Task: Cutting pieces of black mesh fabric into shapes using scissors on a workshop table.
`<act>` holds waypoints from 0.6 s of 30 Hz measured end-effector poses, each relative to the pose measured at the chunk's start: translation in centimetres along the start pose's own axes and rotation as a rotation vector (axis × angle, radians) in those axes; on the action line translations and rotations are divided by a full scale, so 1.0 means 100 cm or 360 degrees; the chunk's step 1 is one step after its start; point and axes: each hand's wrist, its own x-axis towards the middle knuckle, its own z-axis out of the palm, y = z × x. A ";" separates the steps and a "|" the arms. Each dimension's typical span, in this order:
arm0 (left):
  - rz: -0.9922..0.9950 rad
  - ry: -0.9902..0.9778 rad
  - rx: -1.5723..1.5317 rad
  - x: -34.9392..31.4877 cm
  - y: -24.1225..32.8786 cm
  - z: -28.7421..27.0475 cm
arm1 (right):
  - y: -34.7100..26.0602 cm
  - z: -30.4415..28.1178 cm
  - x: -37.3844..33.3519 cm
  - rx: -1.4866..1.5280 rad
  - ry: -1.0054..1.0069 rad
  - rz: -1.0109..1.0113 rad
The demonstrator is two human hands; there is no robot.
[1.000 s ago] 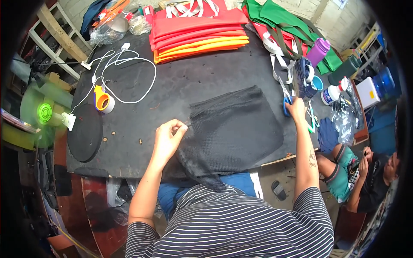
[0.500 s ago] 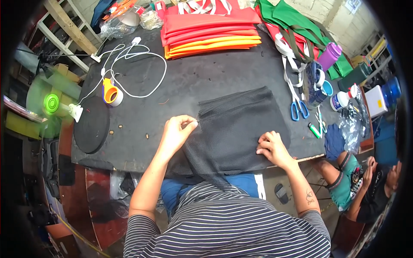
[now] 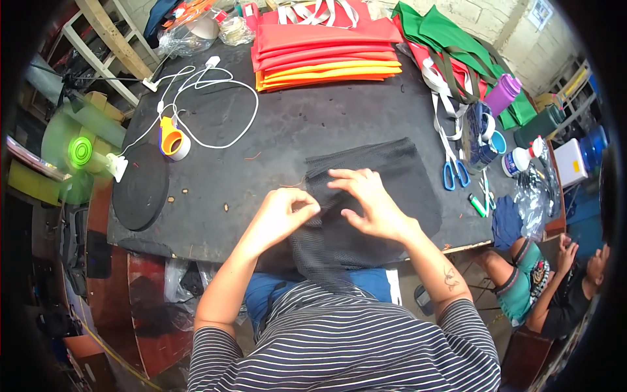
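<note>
A piece of black mesh fabric (image 3: 405,189) lies folded in layers on the dark table in front of me, and a strip of it hangs over the near edge onto my lap. My left hand (image 3: 282,221) pinches the mesh at its left edge between thumb and fingers. Over the mesh, just right of that pinch, my right hand (image 3: 371,204) is open, thumb and fingers apart, with nothing visible in it. A thin orange thread (image 3: 292,185) shows above my left fingers.
Stacked red and orange fabric (image 3: 326,55) lies at the back. Blue-handled scissors (image 3: 455,175), a green lighter (image 3: 477,205) and a white bottle (image 3: 517,161) are on the right. Left stand a tape dispenser (image 3: 174,142), a white cable (image 3: 255,117) and a running fan (image 3: 80,151). Another person (image 3: 558,287) sits at right.
My right hand has lifted off the mesh's right part and moved left, its fingers spreading. My left hand has shifted slightly right and nearer me, still pinching the edge.
</note>
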 end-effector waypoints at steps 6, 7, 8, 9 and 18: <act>0.0123 0.0173 0.0081 -0.018 0.039 -0.014 | 0.021 -0.028 0.024 0.0011 -0.0607 -0.0044; 0.0130 0.0177 0.0081 -0.021 0.042 -0.017 | 0.024 -0.032 0.021 0.0004 -0.0649 0.0022; 0.0134 0.0168 -0.0048 -0.024 0.045 -0.020 | 0.028 -0.037 0.018 -0.0005 -0.0689 0.0089; 0.0139 0.0157 -0.0178 -0.027 0.048 -0.022 | 0.034 -0.038 0.011 -0.0084 -0.0589 0.0019; 0.0002 -0.0009 -0.0964 0.029 0.009 -0.044 | 0.049 -0.054 0.019 0.2719 -0.0059 0.1067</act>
